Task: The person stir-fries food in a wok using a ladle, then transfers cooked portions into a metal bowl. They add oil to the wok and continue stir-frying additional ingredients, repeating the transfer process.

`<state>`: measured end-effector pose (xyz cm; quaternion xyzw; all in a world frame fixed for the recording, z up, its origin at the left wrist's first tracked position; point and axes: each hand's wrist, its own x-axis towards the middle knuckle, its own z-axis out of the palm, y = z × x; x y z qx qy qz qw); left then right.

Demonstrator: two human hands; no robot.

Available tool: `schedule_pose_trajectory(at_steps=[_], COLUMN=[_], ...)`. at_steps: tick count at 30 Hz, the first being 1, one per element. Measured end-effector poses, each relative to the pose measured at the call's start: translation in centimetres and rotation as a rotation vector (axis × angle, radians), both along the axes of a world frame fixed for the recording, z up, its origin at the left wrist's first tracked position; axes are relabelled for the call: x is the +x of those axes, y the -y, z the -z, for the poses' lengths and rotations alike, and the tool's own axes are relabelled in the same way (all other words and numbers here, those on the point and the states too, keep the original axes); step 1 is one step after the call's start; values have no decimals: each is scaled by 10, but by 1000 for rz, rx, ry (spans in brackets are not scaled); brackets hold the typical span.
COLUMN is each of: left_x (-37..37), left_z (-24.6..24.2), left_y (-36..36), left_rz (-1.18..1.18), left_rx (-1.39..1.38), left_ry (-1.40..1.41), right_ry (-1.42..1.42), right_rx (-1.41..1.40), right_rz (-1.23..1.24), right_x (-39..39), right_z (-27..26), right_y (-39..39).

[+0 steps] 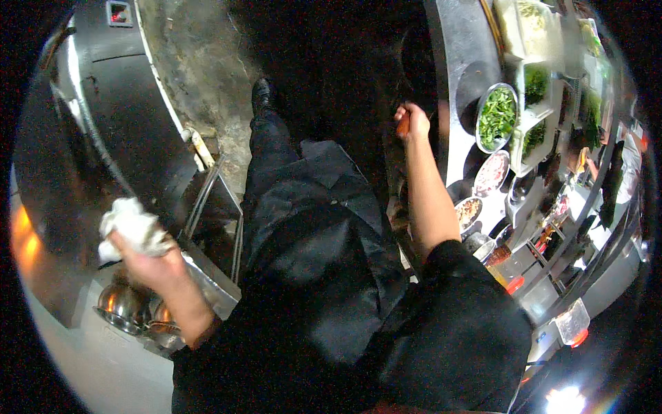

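My left hand (150, 261) is closed on a bunched white cloth (133, 227), above the dark stove front at the left; the hand is slightly blurred. My right hand (415, 121) grips a reddish-brown handle (404, 124) beside the counter's edge. What the handle belongs to is lost in the dark. Right of that hand, a round metal bowl of green leaves (497, 118) rests on the counter, with a plate of pinkish-white food (491, 173) and a bowl of brownish pieces (468, 212) nearer my body.
Metal bowls (124, 308) lie at the lower left, near a metal frame (207, 191). Along the right run the steel counter (460, 31), tubs of greens (535, 85) and a red-lidded container (571, 323). A pipe (200, 147) juts out by the concrete floor (201, 62).
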<state>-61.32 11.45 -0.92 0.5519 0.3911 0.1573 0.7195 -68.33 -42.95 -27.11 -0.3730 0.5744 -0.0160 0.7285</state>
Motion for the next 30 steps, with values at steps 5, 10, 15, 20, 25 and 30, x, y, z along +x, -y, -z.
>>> schedule_pose_trajectory(at_steps=[5, 10, 15, 20, 25, 30], left_x=[-43, -72, -59, -38, -28, -32], left_z=[138, 205, 225, 227, 220, 222], left_y=[116, 131, 120, 129, 130, 125], left_rz=[366, 737, 758, 880, 919, 1000], left_rx=[61, 117, 25, 96, 97, 174], left_ry=[-481, -553, -539, -539, -525, -566], right_ry=[89, 297, 165, 162, 617, 861], right_rx=[145, 171, 94, 113, 735, 775], right_rz=[-225, -199, -211, -321, 213, 370], right_x=[22, 63, 113, 94, 23, -24], right_z=[117, 182, 139, 105, 105, 45], right_y=[100, 124, 113, 118, 87, 41])
